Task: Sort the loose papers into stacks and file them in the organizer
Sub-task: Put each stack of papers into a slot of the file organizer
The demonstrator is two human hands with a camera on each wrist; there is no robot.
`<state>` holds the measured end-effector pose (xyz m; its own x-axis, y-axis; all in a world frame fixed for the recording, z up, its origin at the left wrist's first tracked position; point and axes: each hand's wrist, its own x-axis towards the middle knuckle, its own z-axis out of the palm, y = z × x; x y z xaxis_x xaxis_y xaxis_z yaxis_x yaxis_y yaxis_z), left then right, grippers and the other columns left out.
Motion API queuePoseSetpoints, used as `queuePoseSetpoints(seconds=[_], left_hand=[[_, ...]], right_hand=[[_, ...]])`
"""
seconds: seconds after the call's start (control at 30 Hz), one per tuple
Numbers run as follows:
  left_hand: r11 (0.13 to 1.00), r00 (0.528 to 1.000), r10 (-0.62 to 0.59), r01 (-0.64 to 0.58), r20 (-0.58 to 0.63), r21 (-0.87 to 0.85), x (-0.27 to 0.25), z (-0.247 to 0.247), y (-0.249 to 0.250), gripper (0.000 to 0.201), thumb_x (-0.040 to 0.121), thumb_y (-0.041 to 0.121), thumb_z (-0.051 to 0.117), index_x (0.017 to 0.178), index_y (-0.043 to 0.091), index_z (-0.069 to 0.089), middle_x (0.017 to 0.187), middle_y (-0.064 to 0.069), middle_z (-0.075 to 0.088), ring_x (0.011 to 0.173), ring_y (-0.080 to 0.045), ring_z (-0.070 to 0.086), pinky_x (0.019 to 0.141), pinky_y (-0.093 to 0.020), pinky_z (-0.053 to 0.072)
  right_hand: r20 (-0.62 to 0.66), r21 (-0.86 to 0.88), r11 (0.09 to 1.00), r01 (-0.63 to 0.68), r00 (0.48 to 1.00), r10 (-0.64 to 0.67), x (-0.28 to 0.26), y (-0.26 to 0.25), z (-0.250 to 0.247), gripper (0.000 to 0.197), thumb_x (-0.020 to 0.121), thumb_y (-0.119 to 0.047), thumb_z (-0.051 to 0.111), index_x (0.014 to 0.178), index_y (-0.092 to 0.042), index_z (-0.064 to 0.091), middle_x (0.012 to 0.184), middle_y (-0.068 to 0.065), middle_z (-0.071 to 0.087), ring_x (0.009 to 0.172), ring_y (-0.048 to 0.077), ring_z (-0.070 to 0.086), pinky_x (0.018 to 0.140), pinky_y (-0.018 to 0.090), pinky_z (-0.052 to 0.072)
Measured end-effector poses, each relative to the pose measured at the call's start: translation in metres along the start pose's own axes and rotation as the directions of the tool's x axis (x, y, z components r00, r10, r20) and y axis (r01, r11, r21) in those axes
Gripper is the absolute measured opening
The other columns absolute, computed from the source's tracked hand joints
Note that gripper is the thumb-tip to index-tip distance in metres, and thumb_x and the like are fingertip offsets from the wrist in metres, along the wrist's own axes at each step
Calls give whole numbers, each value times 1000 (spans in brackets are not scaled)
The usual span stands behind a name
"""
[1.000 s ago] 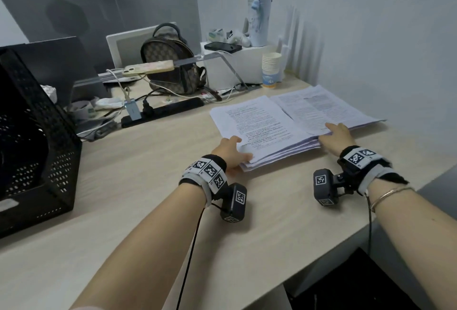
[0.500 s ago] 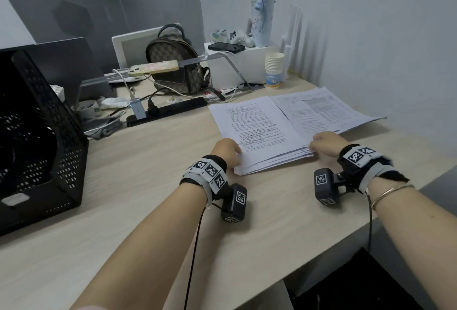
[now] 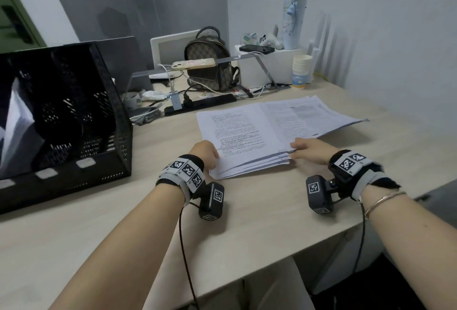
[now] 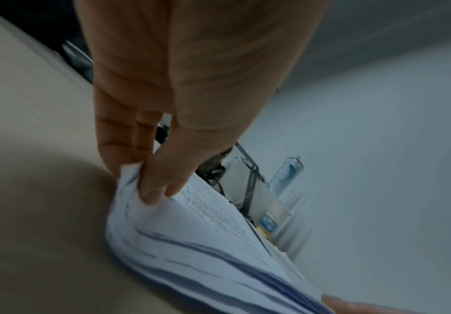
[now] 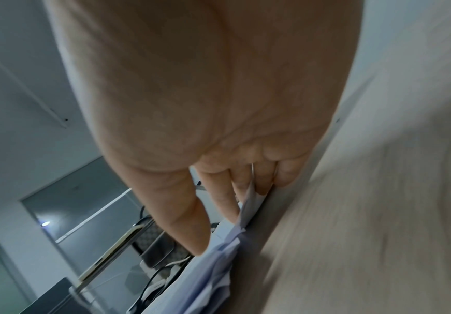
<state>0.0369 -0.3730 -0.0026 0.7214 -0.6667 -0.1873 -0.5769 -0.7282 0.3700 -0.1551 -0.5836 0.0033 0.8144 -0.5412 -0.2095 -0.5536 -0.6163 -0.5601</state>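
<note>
A thick pile of printed white papers (image 3: 249, 136) lies on the light wooden desk (image 3: 99, 223), with a second spread of sheets (image 3: 309, 114) overlapping it on the right. My left hand (image 3: 206, 152) pinches the pile's near left corner (image 4: 135, 184), thumb on top and fingers underneath. My right hand (image 3: 306, 148) grips the near right corner, thumb above and fingers slid among the sheets (image 5: 245, 204). The black mesh organizer (image 3: 74, 116) stands at the left with white paper (image 3: 17, 121) inside.
Behind the papers lie a black power strip (image 3: 200, 106), cables, a brown patterned bag (image 3: 210, 62), a phone on a metal stand (image 3: 194, 63), a stack of paper cups (image 3: 301, 72) and a white box with a tumbler (image 3: 294, 22). The wall is close on the right.
Both hands have slid back to the pile's near corners and taken hold of them; the right hand moved left off the right-hand sheets. The view shifted, showing more of the organizer.
</note>
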Motion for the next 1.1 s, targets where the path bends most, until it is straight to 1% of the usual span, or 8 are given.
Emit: queuePoseSetpoints(seconds=[0.23,0.37,0.53,0.6,0.7,0.9,1.0,1.1], left_hand=[[997,998,-67,67,-11,30,-30,-16,-43,33,83,1,60,115,9,67,118,-7,64,106,-22,59,79,-20,44],[994,995,-100,100,-10,32,-45,-22,-61,32,82,1,62,113,9,68,114,-6,65,97,-21,61,77,-22,48],[994,995,-103,103,-3,45,-59,-23,-71,36,82,-2,61,116,8,66,116,-9,63,95,-23,63,75,-22,50],[993,994,-109,110,-14,37,-63,-23,-75,38,82,-3,60,118,9,65,121,-9,59,98,-24,63,76,-22,51],[992,993,-120,120,-22,29,-70,-25,-81,42,81,-2,62,121,11,61,128,-9,52,103,-24,60,77,-24,51],[975,985,-171,171,13,-140,-82,-30,-95,58,78,7,73,130,8,47,122,-13,56,104,-27,59,86,-29,50],[921,968,-251,240,4,-308,-86,-34,-96,37,85,28,68,105,0,52,105,-18,66,81,-26,63,82,-38,55],[891,954,-299,268,-28,-365,-83,-34,-97,40,93,40,53,83,1,57,102,-18,69,83,-29,67,86,-42,55]], right_hand=[[24,29,999,26,999,-27,0,-30,22,52,89,-23,61,136,-5,47,153,8,30,141,19,27,110,25,18],[-90,90,996,6,996,2,0,-43,22,44,92,-15,58,132,2,50,146,13,39,132,25,41,94,19,31],[-205,111,993,36,979,-12,-5,-50,24,39,88,-14,60,126,-11,58,139,7,48,127,24,46,104,31,35],[-261,232,973,11,964,51,-8,-53,26,33,87,-12,56,120,-13,62,119,8,58,97,24,61,79,33,50],[-254,307,951,29,966,53,-15,-68,31,21,88,-7,53,104,-11,65,103,9,63,71,19,62,57,28,48],[-48,121,993,-12,999,18,-22,-102,49,31,88,-19,62,115,-5,62,108,8,58,95,21,52,71,27,44],[47,25,998,-64,997,63,-25,-110,59,44,89,-28,61,119,3,58,113,17,62,95,28,58,69,27,42],[47,20,995,-102,994,101,-24,-112,67,48,84,-25,65,122,4,55,121,21,60,105,33,61,78,35,47]])
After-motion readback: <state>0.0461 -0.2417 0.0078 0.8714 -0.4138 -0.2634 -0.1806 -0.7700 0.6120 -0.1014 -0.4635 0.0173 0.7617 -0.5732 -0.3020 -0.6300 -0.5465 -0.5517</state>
